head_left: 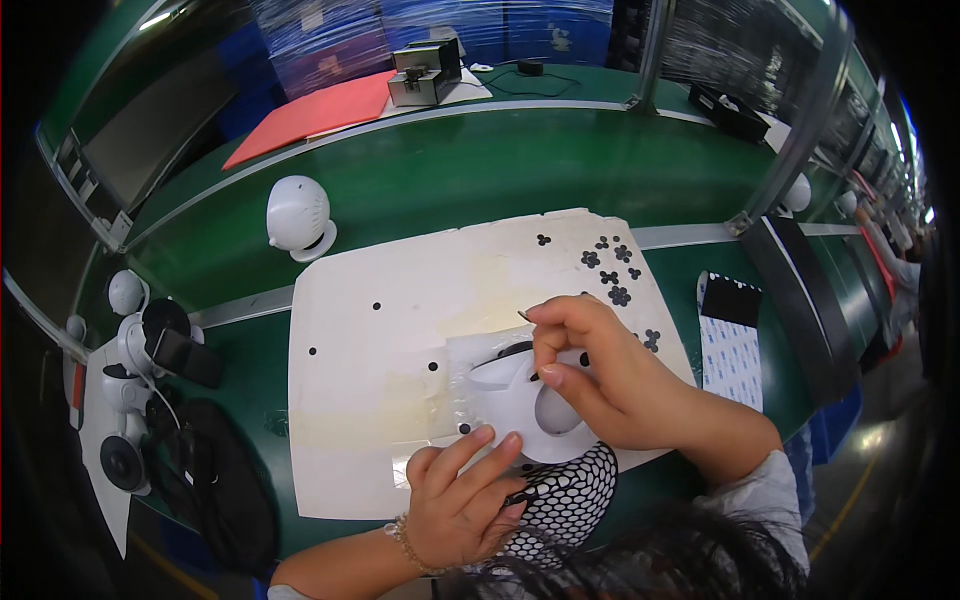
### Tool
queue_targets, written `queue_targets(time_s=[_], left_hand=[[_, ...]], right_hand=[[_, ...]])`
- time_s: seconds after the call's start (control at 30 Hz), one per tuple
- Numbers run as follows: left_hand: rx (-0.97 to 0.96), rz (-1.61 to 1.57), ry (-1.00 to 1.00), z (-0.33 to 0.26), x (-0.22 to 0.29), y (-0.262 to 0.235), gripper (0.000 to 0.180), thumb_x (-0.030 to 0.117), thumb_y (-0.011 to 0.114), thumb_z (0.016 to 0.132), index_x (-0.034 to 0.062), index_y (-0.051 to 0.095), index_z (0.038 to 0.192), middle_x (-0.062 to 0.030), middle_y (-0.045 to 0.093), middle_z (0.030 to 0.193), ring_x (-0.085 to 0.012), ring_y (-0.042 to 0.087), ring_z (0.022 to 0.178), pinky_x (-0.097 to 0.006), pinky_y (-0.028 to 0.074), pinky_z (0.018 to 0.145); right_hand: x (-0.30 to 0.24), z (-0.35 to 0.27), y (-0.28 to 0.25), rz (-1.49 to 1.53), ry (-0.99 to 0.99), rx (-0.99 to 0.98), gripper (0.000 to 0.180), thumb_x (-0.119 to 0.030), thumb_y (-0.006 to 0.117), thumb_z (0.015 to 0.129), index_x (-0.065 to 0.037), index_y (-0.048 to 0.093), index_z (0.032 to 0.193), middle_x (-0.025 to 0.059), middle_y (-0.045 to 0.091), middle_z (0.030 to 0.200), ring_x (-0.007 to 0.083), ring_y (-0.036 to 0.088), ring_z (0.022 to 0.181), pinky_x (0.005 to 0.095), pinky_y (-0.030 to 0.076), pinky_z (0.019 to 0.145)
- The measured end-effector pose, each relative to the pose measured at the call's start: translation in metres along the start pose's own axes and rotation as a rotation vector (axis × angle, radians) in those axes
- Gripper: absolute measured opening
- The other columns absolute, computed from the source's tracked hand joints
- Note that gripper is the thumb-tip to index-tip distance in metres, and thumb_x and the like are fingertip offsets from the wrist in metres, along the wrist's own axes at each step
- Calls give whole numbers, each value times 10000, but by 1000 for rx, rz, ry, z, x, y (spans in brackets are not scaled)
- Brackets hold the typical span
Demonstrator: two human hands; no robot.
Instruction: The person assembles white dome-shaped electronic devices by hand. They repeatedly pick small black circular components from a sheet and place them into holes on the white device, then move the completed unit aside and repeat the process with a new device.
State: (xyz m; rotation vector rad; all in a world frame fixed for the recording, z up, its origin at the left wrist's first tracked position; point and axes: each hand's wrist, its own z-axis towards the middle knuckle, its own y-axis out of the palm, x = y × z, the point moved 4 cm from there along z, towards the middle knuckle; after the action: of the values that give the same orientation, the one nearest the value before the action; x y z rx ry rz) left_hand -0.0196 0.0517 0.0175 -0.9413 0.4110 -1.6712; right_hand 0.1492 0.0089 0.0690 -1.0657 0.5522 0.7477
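A white rounded device part (498,403) with an oval grey recess lies on the pale board, partly hidden by my hands. My left hand (462,505) rests two outstretched fingertips on its near edge. Between that hand's thumb and forefinger is a corner of a black sheet patterned with white spots (572,500), which curves below the device part. Over the right side of the device part, my right hand (600,375) is closed in a pinch. A small dark thing shows at its fingertips; its kind is unclear. Several black round pads (432,367) dot the board.
The cardboard-like board (370,400) covers the middle of the green bench. Clusters of black pads (620,296) lie at its far right. A white camera-like device (297,215) stands behind; more (125,455) stand left. At right are a printed backing strip (732,360) and a metal post (800,120).
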Motion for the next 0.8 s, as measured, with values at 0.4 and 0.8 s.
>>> queue_targets(time_s=[0.4, 0.8], left_hand=[[8, -16, -13, -1, 0, -1, 140, 191, 608, 740, 110, 571, 848, -56, 532, 1191, -232, 474, 1089, -338, 315, 764], [16, 10, 1, -1, 1, -4, 128, 156, 603, 725, 95, 584, 836, -69, 527, 1193, -250, 472, 1086, -350, 325, 775]], right_hand=[[-11, 2, 0, -182, -97, 77, 430, 59, 506, 716, -2, 417, 1132, 86, 517, 818, 283, 482, 853, 393, 353, 835], [-49, -21, 7, -894, -175, 58, 311, -87, 669, 644, -109, 606, 948, 111, 512, 1122, 297, 450, 1117, 484, 216, 984]])
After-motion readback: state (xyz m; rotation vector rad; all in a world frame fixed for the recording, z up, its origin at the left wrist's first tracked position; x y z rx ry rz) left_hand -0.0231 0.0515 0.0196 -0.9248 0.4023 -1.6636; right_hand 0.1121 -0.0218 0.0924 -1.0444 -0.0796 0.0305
